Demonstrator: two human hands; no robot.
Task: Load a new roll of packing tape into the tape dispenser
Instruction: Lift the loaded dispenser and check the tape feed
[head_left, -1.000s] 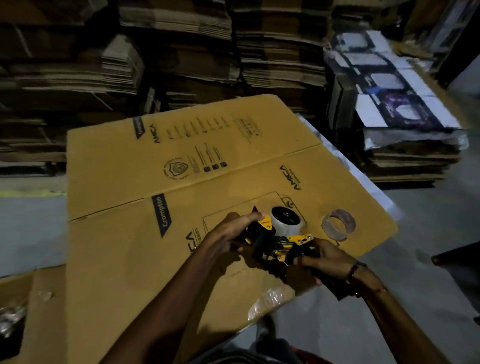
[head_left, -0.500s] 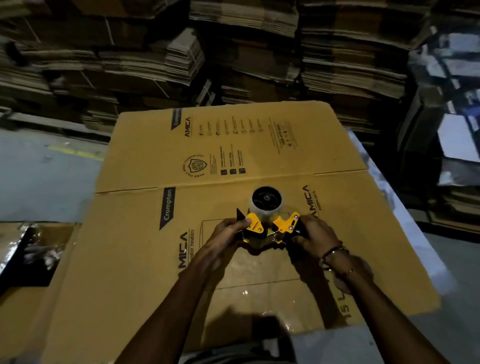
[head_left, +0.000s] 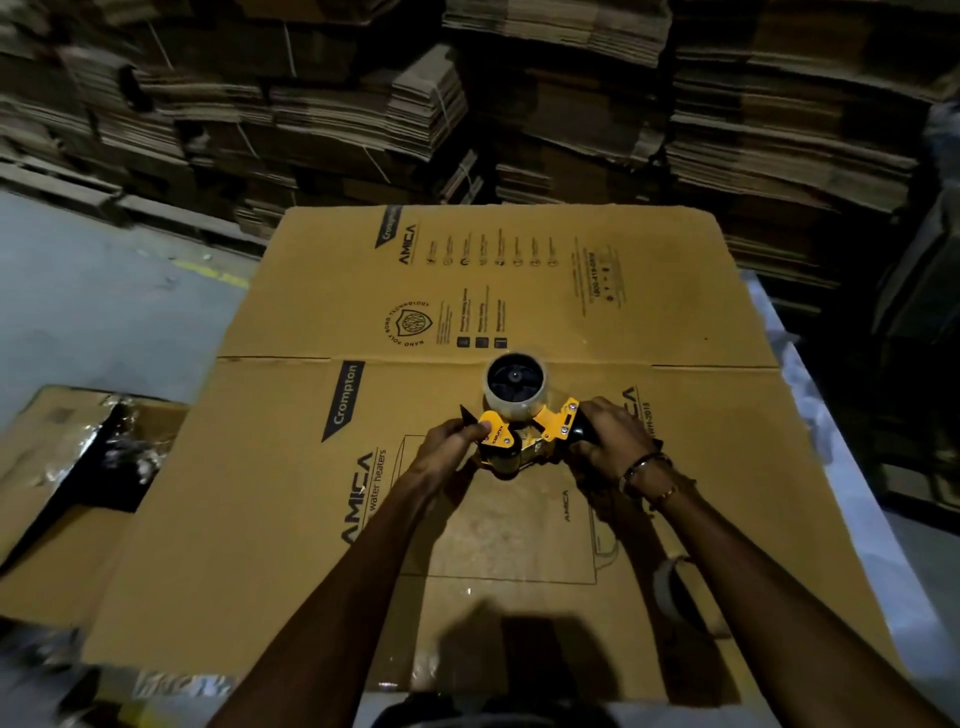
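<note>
Left hand (head_left: 445, 448) pinches the dispenser (head_left: 524, 435) front. Right hand (head_left: 608, 434) grips its handle. Tape roll (head_left: 514, 385) sits mounted, above the cardboard (head_left: 291, 519).

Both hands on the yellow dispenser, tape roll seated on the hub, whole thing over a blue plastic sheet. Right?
Not the sheet. The head view shows the dispenser over a flattened brown cardboard box. Left hand, right hand and seated tape roll are right.

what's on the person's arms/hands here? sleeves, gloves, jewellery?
No gloves, and both forearms are bare as far as the frame shows; no sleeves in view. The left hand and its wrist carry nothing visible. The right hand has two thin bands on the wrist: a dark bracelet and, just behind it, a second thin band with a glinting bit. Rings: too dim to tell.
</note>
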